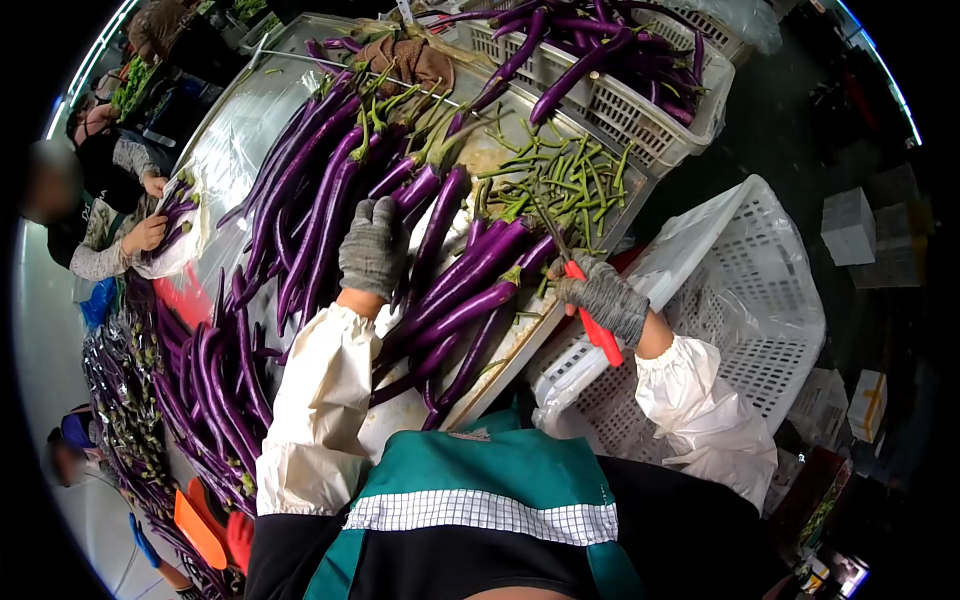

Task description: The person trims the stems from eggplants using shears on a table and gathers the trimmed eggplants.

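My left hand [372, 250], in a grey knit glove, is on the long purple eggplants in the middle of the metal table. Its fingers look curled over an eggplant [424, 187], whose stem end sticks out beyond the glove; my thumb is hidden. My right hand [612, 298], also gloved, is closed around the red handle of a knife [603, 340]. The thin dark blade points away from me, over cut green stems [565, 175]. Between my hands several eggplants [470, 265] lie side by side, stem ends toward the right.
A white perforated crate [690, 255] with a plastic liner stands at right, against the table edge. Another crate [640, 125] of eggplants is at the far end. A brown cloth [405, 62] lies beyond the pile. Across the table, a person's hands [147, 235] hold bagged eggplants.
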Tool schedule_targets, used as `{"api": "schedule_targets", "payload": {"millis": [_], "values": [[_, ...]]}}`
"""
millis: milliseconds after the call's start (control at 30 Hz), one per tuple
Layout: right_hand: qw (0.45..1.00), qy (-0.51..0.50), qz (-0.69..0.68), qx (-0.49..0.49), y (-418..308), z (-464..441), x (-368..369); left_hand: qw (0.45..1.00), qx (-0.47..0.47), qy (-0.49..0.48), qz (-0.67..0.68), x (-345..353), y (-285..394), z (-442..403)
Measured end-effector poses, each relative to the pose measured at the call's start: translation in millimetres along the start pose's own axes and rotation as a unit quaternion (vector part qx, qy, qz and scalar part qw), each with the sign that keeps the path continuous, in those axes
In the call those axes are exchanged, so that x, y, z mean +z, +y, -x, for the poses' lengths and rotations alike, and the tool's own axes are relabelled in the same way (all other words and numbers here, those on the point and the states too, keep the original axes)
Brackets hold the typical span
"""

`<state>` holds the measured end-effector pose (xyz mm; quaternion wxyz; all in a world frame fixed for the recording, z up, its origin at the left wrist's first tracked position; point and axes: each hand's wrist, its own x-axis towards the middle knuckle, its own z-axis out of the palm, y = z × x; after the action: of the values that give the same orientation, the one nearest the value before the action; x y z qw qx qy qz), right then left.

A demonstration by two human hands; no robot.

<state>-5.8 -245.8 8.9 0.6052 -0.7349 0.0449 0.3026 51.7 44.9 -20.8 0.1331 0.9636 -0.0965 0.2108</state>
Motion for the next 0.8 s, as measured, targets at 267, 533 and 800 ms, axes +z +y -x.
{"api": "schedule_targets", "payload": {"millis": [267, 533, 800], "values": [[0.945, 0.045, 0.320, -0.058, -27, 2, 23, 0.998, 0.050, -0.002, 0.031, -13, 16, 22], [0.947, 0.044, 0.318, -0.026, -37, -13, 27, 0.992, 0.097, -0.019, 0.073, -28, 36, 26], [0.938, 0.077, 0.327, -0.084, -20, -26, 29, 0.989, 0.114, -0.022, 0.090, -26, 35, 34]]}}
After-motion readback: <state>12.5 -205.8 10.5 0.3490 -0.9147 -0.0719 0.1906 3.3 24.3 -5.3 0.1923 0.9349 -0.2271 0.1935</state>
